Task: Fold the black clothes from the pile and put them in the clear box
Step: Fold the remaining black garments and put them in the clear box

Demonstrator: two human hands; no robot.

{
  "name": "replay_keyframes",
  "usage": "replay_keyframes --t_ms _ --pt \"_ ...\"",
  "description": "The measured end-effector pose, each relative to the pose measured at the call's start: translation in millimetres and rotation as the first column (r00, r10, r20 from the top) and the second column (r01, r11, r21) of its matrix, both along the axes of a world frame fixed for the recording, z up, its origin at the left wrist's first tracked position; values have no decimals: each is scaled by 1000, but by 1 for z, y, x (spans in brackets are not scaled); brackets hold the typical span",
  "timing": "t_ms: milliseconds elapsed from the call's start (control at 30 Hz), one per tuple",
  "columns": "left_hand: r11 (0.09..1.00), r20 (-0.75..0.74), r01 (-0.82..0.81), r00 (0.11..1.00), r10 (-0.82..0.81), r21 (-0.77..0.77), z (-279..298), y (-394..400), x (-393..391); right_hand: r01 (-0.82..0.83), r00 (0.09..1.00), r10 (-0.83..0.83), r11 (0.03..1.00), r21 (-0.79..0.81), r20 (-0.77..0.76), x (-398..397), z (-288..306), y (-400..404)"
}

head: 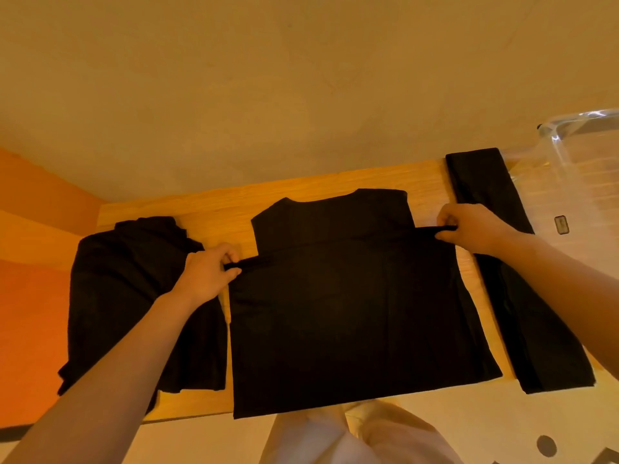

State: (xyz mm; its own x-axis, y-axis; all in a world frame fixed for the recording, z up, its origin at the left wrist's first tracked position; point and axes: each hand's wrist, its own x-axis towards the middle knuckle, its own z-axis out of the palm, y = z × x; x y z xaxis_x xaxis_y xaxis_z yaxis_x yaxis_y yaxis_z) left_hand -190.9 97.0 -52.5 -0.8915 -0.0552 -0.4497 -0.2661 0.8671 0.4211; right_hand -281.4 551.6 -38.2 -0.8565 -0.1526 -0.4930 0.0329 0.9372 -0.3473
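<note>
At the far left of the wooden surface [207,209] lies the pile of black clothes [134,296], rumpled, with its near edge hanging toward me; my left forearm crosses over it. Just to its right my left hand [207,276] pinches the left end of a fold in the black shirt [351,313], my fingers [231,254] curled on top and my thumb under the bunched edge, so the cloth runs out of my grip to the right. The shirt lies flat in the middle of the surface, neckline at the far side, its lower part doubled up toward the collar, and its near edge overhanging the surface's front. At the other end of that fold my right hand [472,229] pinches the cloth the same way, fingers closed round the edge. Right of that hand a folded black garment [509,262] lies as a long narrow strip, running from the far edge to the near one. Beyond it, at the far right, stands the clear box [582,155], touching the strip's far end as far as I can tell.
</note>
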Motion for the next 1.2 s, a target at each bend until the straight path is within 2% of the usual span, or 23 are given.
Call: replay_keyframes --t_ms 100,300,400,500,567,633,800,867,933,1000,1067,1133,1200 --pt "985 -31 -147 988 151 89 6 3 8 122 992 -126 985 -126 -25 12 4 6" --pt "962 -127 -260 955 269 88 28 11 18 300 942 -335 873 -386 -27 40 21 14" --pt "938 -177 -301 927 331 173 44 14 24 349 909 -417 729 -589 22 54 35 13" --pt "853 -205 -406 851 484 329 60 15 22 356 848 -530 553 -754 12 58 54 5" --pt "805 -212 -449 806 552 388 69 14 10 350 803 -595 508 -787 -27 49 61 1" --pt "806 -227 -451 800 555 383 70 11 -11 367 772 -632 533 -762 -70 29 56 0" --pt "881 -226 -414 858 461 229 35 13 -64 454 771 -607 735 -504 -190 -20 20 -16" --pt "910 -346 -382 842 414 160 18 20 -66 419 772 -565 797 -435 -291 -19 9 -26" --pt "951 -478 -308 836 270 -1 4 35 -58 306 790 -456 872 -382 -409 -7 2 -40" --pt "981 -510 -159 856 80 -114 -9 61 -44 158 846 -280 944 -289 -453 11 -10 -58" --pt "979 -472 81 866 -163 -189 -21 93 -30 -30 888 -47 987 -160 -457 29 -25 -84" --pt "927 -382 275 852 -358 -256 -35 123 -25 -211 878 177 977 -28 -444 37 -43 -112" --pt "905 -291 320 870 -398 -281 -47 135 -32 -256 879 266 963 79 -397 34 -60 -128"
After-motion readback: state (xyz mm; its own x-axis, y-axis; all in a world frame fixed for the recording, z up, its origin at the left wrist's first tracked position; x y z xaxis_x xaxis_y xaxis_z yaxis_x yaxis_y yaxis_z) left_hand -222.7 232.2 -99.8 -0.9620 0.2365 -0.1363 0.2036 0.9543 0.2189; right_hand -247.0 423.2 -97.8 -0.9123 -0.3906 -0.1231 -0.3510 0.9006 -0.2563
